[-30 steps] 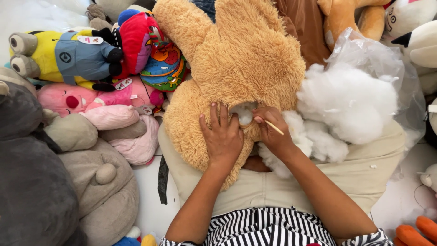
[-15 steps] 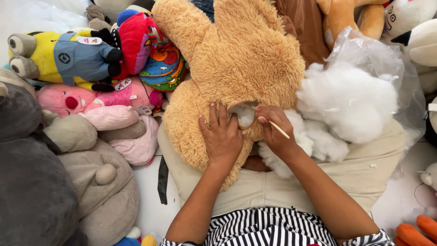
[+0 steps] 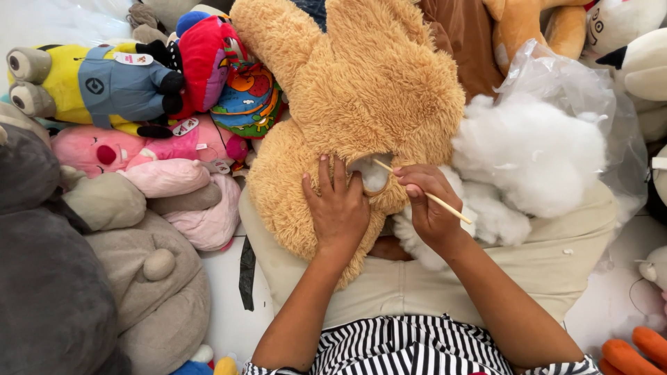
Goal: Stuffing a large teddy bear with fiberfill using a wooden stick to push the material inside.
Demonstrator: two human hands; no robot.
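- The left hand (image 3: 338, 208) is lying flat on the tan plush bear (image 3: 361, 97), fingers spread and pressing the fur just beside a small opening (image 3: 368, 173) in the seam; it is gripping nothing, only resting palm-down.
- The right hand (image 3: 431, 205) is pinching a thin wooden stick (image 3: 420, 191) between thumb and curled fingers, closed firmly around it.
- The stick is slanting up and to the left, its tip sitting at the edge of the opening where white filling is showing, while its other end is poking out past the knuckles to the right.
- The bear is lying across the person's lap, on beige trousers (image 3: 542, 271), with its bulk reaching away toward the top of the view.
- A heap of white stuffing (image 3: 528, 153) is spilling from a clear plastic bag (image 3: 597, 90) just to the right of the bear, touching the right wrist.
- To the left, other soft toys are piling up: a yellow one in blue overalls (image 3: 90, 83), a pink one (image 3: 132, 149), and a grey one (image 3: 153, 278).
- A striped black-and-white top (image 3: 410, 347) is showing at the bottom edge.
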